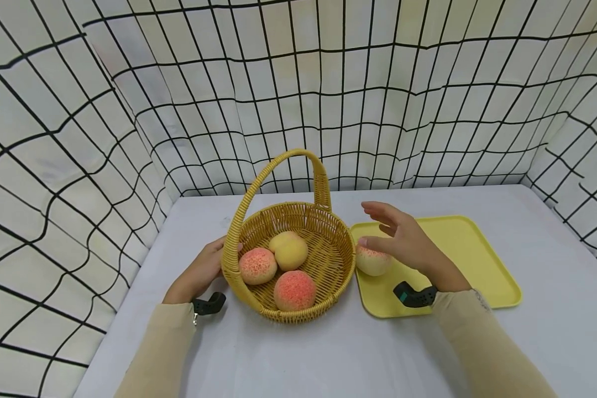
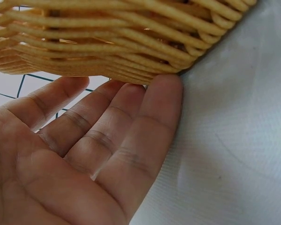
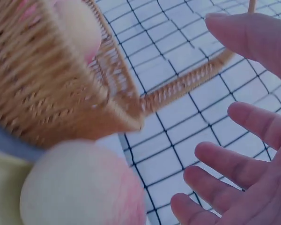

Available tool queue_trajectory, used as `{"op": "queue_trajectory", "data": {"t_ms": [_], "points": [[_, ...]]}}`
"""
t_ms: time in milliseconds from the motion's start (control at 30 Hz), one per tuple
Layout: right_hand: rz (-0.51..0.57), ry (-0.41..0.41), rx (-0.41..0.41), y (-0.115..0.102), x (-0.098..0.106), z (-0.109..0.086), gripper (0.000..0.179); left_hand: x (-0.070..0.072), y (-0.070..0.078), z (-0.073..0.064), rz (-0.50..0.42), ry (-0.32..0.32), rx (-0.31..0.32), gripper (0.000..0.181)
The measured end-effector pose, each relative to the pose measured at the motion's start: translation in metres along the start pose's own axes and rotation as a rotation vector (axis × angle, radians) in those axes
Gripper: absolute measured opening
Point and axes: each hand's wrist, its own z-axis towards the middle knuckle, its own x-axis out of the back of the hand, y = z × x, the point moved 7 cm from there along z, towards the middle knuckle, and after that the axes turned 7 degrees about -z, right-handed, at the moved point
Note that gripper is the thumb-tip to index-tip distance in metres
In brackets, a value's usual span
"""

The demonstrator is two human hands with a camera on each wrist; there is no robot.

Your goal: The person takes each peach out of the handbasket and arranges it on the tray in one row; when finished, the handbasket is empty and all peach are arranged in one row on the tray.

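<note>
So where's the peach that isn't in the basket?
In the head view, the peach sits on the yellow tray at its left edge, just right of the basket, by the right hand.

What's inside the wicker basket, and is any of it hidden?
Three round fruits in the basket: a speckled pink one, a yellow one, a redder one. Anything directly beneath them is covered.
</note>
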Motion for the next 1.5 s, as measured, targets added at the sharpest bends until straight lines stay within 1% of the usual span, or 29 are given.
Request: {"op": "queue_trajectory", "data": {"t_ms": [133, 200, 300, 400, 567, 767, 933, 1067, 1200, 1433, 1500], "points": [[0.064, -0.057, 0.041, -0.02, -0.012, 0.008, 0.071, 0.001, -0.002, 0.0, -0.007, 0.002, 0.006, 0.056], [0.092, -0.1, 0.053, -0.027, -0.02, 0.012, 0.072, 0.002, -0.002, 0.0, -0.003, 0.002, 0.004, 0.056], [0.105, -0.167, 0.055, -0.035, -0.035, 0.017, 0.07, 0.001, -0.002, 0.0, 0.005, 0.004, -0.002, 0.057], [0.105, -0.239, 0.038, -0.037, -0.051, 0.021, 0.069, 0.001, -0.002, -0.001, 0.016, 0.01, -0.002, 0.057], [0.102, -0.354, 0.024, -0.037, -0.074, 0.027, 0.066, 0.0, -0.001, -0.001, 0.007, 0.009, 0.011, 0.056], [0.121, -0.472, 0.03, -0.042, -0.094, 0.031, 0.062, 0.0, 0.001, -0.002, -0.015, 0.016, 0.012, 0.051], [0.079, -0.559, 0.013, -0.043, -0.108, 0.032, 0.054, 0.0, 0.0, -0.002, -0.013, 0.017, 0.015, 0.052], [0.002, -0.607, 0.01, -0.044, -0.118, 0.035, 0.05, -0.001, -0.001, -0.002, -0.015, 0.012, 0.018, 0.054], [-0.062, -0.647, -0.002, -0.042, -0.127, 0.036, 0.052, -0.001, -0.001, -0.002, -0.014, 0.01, 0.015, 0.055], [-0.036, -0.699, -0.036, -0.043, -0.136, 0.036, 0.059, -0.002, -0.001, -0.002, -0.018, 0.01, 0.007, 0.053], [-0.046, -0.706, -0.044, -0.043, -0.138, 0.036, 0.059, -0.001, -0.001, -0.002, -0.015, 0.014, 0.008, 0.054]]}}
